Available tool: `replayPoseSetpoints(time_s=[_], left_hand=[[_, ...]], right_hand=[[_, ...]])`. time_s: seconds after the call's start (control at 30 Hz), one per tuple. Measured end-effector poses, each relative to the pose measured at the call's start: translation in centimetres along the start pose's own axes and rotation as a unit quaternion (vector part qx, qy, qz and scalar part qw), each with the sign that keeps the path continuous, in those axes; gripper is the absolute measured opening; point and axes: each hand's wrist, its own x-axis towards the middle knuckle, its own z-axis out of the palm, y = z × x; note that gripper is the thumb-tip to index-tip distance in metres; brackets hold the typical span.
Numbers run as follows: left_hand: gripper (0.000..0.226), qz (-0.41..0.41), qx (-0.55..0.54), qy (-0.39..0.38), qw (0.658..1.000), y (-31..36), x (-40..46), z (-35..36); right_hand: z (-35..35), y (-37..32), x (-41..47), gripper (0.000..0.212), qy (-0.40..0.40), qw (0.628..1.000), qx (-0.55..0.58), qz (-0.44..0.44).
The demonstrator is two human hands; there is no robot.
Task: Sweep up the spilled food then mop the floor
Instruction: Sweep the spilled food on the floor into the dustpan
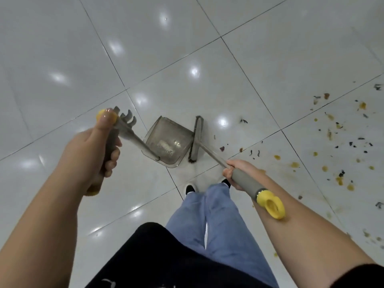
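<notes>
Head view looks down past your two bare arms at a glossy white tiled floor (pixel 187 48). Your left hand (pixel 97 150) is wrapped tight around the grey grip of the dustpan handle (pixel 133 138), thumb pressed near its yellow cap, with a comb of grey teeth just past the thumb. The handle runs down to the dustpan (pixel 168 140), a clear smoky scoop resting on the tiles ahead of your shoes (pixel 190 188), its mouth turned to the right. Your right hand (pixel 234 171) is closed around the grey foam grip of the broom (pixel 197 138), whose yellow end cap lies against your forearm. The broom head stands on the floor, touching the dustpan's open edge. Spilled food (pixel 336 142) lies well off to the right: yellow bits, dark flakes and greasy smears scattered over several tiles, with a few stray scraps near the broom head. Inside the dustpan you can make out only pale marks, too blurred to name.
</notes>
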Motion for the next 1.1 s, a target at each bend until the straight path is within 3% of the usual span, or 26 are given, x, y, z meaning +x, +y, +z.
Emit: replayPoseSetpoints(time_s=[0.27, 0.67, 0.83, 0.9, 1.1], left_hand=[[0.07, 0.052, 0.056, -0.033, 0.997, 4.2, -0.7, 3.7], [0.073, 0.101, 0.064, -0.063, 0.991, 5.4, -0.5, 6.4], [0.079, 0.097, 0.05, -0.065, 0.992, 6.0, 0.1, 7.4], [0.079, 0.093, 0.045, -0.065, 0.993, 6.4, 0.3, 7.8], [0.072, 0.071, 0.023, -0.065, 0.995, 9.5, 0.5, 8.3]], right_hand=[[-4.1, -2.7, -1.2, 0.034, 0.075, 0.995, -0.066, -0.025], [-17.9, 0.0, -6.7, 0.041, 0.121, 0.992, 0.039, -0.013], [-18.5, 1.3, -7.3, 0.03, 0.219, 0.97, -0.041, -0.098], [-18.1, 1.3, -7.7, 0.027, 0.199, 0.972, -0.03, -0.122], [-15.2, -1.7, -7.9, 0.034, 0.067, 0.991, 0.094, -0.069]])
